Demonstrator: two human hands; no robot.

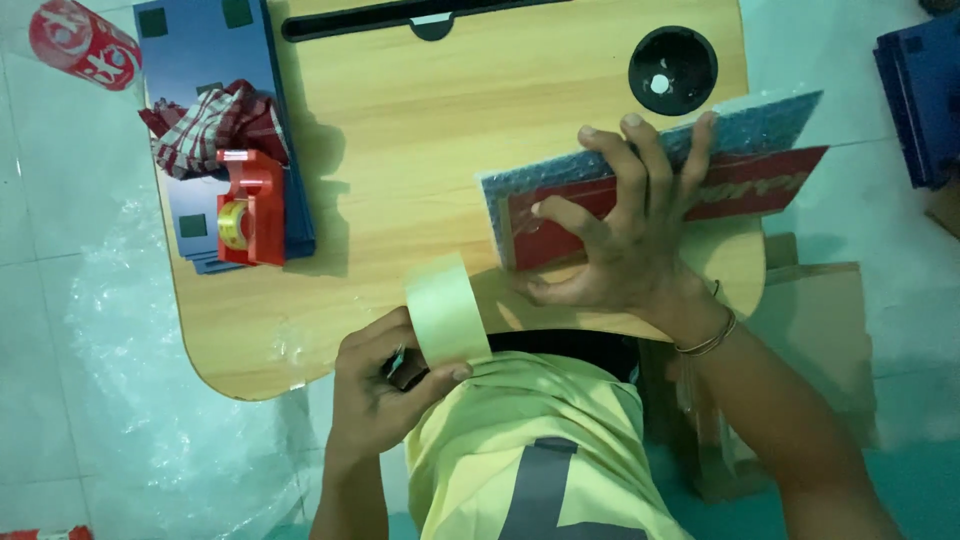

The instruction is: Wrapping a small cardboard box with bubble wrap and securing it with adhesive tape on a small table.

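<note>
My left hand [385, 385] holds a wide roll of pale yellow tape [447, 310] at the near edge of a small wooden lap table [400, 110]. My right hand [625, 235] presses with spread fingers on a flat red item wrapped in bubble wrap [760, 135], which stands on its edge on the table's right side. The tape roll sits just left of that package, apart from it.
A red tape dispenser [250, 205] stands on a blue board [195, 50] at the table's left, beside a red checked cloth [215, 125]. A black round cup hole [672, 70] is at the back right. A red can [82, 45] and plastic film [110, 350] lie on the floor; cardboard [820, 320] sits right.
</note>
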